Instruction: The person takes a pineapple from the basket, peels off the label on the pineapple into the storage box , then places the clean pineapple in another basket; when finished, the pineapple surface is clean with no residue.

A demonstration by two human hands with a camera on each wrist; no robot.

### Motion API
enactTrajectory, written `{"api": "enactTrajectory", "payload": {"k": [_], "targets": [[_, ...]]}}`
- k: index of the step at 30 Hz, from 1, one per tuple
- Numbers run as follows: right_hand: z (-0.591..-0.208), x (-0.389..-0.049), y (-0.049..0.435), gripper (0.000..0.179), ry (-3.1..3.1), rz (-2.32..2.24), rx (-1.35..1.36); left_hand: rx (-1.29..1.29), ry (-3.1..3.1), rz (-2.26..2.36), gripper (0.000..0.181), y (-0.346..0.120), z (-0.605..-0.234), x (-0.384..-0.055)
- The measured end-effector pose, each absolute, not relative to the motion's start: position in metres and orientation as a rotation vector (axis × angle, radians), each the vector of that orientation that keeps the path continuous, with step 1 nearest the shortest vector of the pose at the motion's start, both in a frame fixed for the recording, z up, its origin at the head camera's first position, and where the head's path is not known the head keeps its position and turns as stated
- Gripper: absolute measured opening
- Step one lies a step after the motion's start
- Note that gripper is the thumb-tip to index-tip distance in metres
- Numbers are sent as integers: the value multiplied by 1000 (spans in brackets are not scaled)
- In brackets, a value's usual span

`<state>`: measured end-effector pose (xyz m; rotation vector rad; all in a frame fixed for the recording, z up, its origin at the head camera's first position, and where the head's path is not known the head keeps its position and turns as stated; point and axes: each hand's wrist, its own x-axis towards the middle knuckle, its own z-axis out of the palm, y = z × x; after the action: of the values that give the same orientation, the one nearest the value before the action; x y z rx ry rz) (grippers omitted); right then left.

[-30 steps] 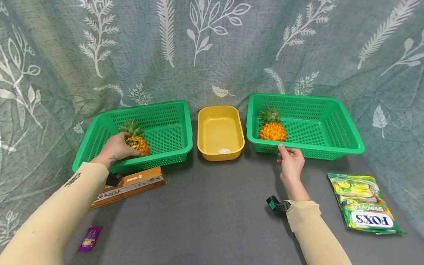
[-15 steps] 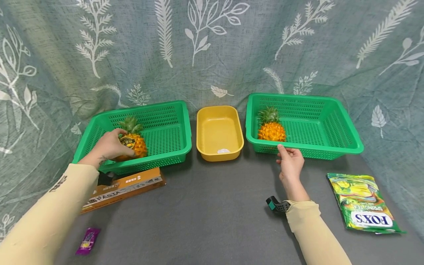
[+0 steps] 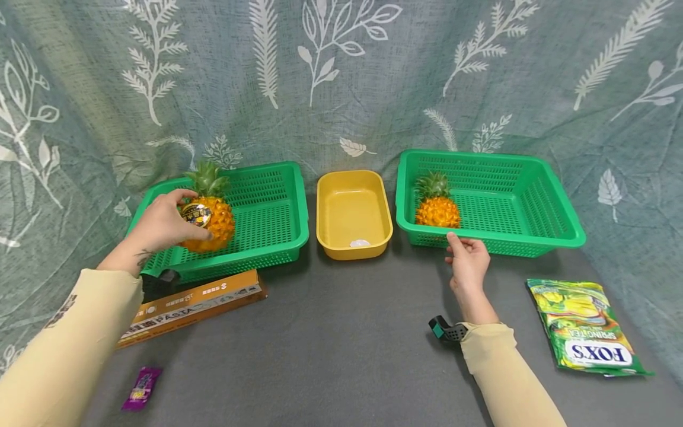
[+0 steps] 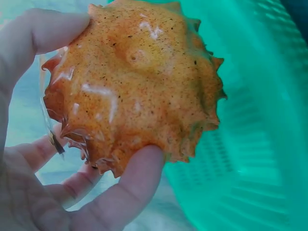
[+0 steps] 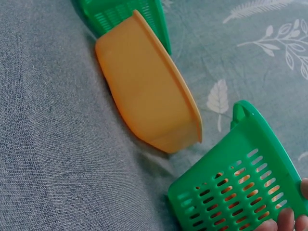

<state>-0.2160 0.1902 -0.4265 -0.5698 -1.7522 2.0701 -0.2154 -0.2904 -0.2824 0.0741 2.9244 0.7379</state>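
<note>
Pineapple (image 3: 210,214) gripped in left hand (image 3: 160,225), raised above left green basket (image 3: 277,240).

Held with thumb and fingers curled round the fruit's body, crown up, bottom clear of the basket floor, near the basket's left wall; forearm angled in from lower left over pasta box (image 3: 194,302). Right hand (image 3: 469,264) resting with loosely extended fingers against front rim of right green basket (image 3: 533,240), holding nothing; second pineapple (image 3: 437,204) just beyond its fingertips, inside. Yellow tub (image 3: 354,249) between the hands. Bare grey tabletop (image 3: 331,350) between the forearms; candy bag (image 3: 584,326) right of right wrist, purple sachet (image 3: 142,386) under left sleeve.
</note>
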Motion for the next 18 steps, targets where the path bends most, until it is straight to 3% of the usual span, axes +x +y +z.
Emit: {"api": "enactTrajectory", "payload": {"k": [18], "targets": [[-425,-214,190,19,-1772,2062,-542,360,2978,845,85,-216,-241,-176]]}}
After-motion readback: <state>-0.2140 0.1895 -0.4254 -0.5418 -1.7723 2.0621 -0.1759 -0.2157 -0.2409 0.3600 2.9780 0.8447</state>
